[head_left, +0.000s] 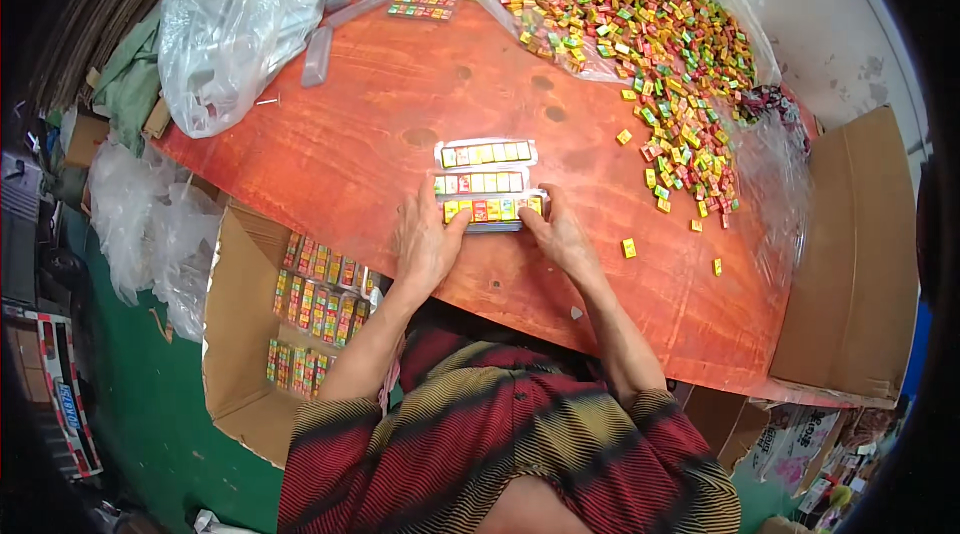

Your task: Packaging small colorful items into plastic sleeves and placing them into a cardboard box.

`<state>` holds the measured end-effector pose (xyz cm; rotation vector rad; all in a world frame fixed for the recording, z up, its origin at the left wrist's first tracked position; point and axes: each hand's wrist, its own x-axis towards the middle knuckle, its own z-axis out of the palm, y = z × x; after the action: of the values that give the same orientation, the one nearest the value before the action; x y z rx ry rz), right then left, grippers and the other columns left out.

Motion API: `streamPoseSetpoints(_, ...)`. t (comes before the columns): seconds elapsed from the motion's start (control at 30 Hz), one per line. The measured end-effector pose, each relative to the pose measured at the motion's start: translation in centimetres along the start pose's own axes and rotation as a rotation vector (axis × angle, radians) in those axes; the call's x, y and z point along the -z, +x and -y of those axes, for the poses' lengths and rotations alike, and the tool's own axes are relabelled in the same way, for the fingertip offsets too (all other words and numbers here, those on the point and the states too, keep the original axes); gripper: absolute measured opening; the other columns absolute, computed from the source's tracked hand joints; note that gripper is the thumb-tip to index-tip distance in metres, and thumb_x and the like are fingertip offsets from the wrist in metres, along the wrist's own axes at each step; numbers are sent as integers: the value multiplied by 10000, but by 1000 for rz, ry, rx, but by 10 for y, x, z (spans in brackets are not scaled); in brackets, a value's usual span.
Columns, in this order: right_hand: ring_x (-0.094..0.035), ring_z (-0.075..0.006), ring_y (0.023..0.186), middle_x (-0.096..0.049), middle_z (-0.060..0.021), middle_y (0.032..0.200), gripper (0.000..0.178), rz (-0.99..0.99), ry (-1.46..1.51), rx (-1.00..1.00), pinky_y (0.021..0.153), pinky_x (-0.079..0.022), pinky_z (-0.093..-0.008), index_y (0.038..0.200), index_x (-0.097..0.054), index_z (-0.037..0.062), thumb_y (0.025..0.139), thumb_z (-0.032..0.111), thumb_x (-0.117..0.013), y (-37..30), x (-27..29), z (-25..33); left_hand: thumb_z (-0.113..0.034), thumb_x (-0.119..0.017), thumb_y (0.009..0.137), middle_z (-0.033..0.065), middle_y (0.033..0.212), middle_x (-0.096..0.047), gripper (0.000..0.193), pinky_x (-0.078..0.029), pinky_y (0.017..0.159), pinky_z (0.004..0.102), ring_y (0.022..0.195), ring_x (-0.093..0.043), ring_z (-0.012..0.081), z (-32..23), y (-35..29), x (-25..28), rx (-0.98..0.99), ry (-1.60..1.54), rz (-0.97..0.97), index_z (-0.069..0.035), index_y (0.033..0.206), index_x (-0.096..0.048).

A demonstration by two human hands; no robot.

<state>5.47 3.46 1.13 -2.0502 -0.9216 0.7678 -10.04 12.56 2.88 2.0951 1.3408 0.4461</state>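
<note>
Three narrow clear plastic trays lie one behind another on the red wooden table, each with a row of small colourful boxes. Nearest me is the front tray [494, 211], with more clear plastic layers visible beneath its front edge. My left hand [430, 242] grips its left end, the thumb lying over the boxes there. At the opposite end, my right hand [565, 236] pinches the tray with thumb and fingers. The middle tray [480, 183] touches or nearly touches the front one. Behind it rests the far tray [487, 153], out of my grasp.
A big heap of tiny boxes [640, 24] spills from a clear bag at the far right. Bagged plastic trays [240, 24] stand far left, near a filled pack [430, 3]. A carton [240, 314] beside my left arm holds filled packs; another carton [850, 254] borders the table's right.
</note>
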Motion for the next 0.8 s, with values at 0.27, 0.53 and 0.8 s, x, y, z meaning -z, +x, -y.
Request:
streamPoseSetpoints(0.27,-531,-107,691,-562,-84,800,426,64,293,47,594,-435,-225,1130,-398,-28,793,167,-569,5,-3,-14,-190,-667,673,194,1024,-472,571,-381,818,409,948,-468,343,-6,-2,6,-68,-196,-109,-23,1147,-394)
streamPoseSetpoints(0.53,-546,-134,659,-562,-116,807,434,35,-9,1,543,-455,-255,1101,-418,-56,792,221,-547,45,-3,-10,-264,-668,677,204,1024,-487,591,-396,808,393,959,-480,318,5,43,-8,-58,-17,-65,-14,1150,-417)
streamPoseSetpoints(0.8,-551,-148,643,-547,-98,830,389,204,476,-115,529,-499,-295,1103,-414,-9,802,197,-546,26,7,10,-245,-684,653,204,1009,-472,569,-386,827,380,967,-466,321,7,34,-8,82,-252,-1,-18,1117,-446)
